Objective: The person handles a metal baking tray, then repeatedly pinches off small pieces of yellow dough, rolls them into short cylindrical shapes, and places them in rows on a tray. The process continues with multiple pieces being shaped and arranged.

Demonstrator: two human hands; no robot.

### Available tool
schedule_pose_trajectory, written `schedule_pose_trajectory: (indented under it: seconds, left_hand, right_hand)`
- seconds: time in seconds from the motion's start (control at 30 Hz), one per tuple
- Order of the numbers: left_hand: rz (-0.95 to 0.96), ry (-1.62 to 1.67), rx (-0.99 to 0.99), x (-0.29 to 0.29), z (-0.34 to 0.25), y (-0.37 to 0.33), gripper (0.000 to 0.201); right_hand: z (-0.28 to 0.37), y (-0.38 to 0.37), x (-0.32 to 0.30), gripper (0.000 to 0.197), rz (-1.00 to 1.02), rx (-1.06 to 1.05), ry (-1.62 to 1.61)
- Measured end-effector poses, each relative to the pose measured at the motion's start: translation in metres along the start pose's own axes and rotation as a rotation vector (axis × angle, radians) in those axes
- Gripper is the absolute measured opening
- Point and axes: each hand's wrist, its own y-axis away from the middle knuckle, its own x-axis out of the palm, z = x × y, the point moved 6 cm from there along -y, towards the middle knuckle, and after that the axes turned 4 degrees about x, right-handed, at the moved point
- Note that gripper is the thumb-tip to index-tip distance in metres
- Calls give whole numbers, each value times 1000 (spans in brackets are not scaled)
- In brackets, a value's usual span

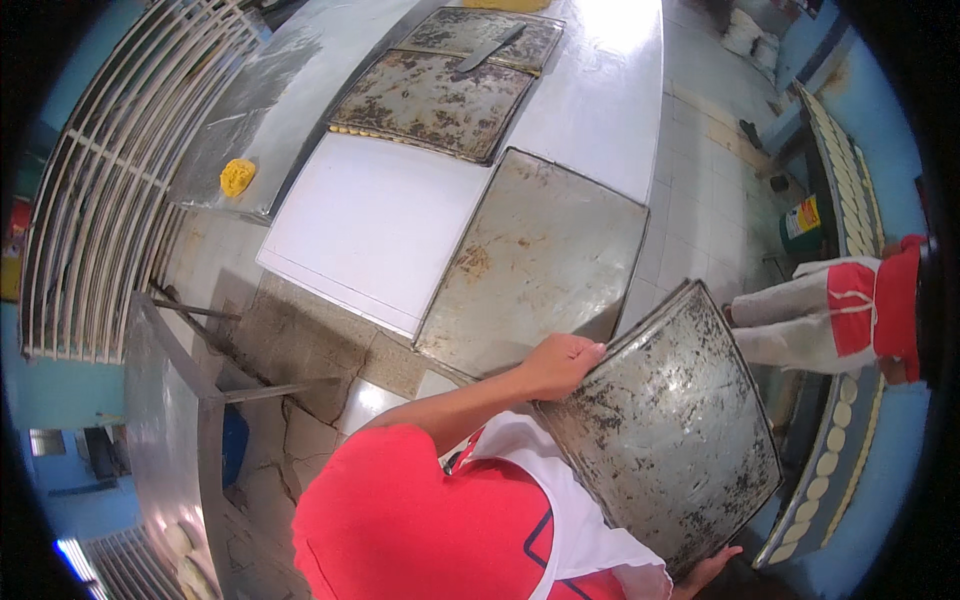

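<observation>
Fingers of the left hand are curled over the upper left rim of a blotched metal tray, gripping it closely, I'd say because so broad a sheet would swing if caught loosely. Down at its lower right edge the right hand peeks out, mostly hidden; it seems to bear weight from beneath, though I cannot tell how tightly it closes. Holding opposite edges probably keeps the tray steady, tilted as it is in front of the white apron and just off the end of the white surface. There, near the left hand, a plainer grey tray lies flat, likely set at that end for easy reach. Farther back lie two more trays, with a flat blade resting on top, perhaps parked where it is handy. Off to the left a yellow lump sits near the end of another surface, while on the right a co-worker in red and white stands by pale rounds laid in a row.
</observation>
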Motion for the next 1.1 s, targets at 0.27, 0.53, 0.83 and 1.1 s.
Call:
schedule_pose_trajectory:
  seconds: [0.27,0.53,0.83,1.1]
  left_hand:
    - [-179,10,-81,49,-23,-49,44]
    - [-489,23,-214,89,-73,-49,40]
    - [-740,96,-406,128,-106,-69,48]
    - [-683,148,-426,72,-105,-274,50]
  right_hand:
    - [79,-161,-35,72,-124,-213,731]
    - [210,-291,121,78,325,-292,767]
    - [267,-389,215,85,530,-233,804]
    - [370,-494,348,84,537,-260,980]
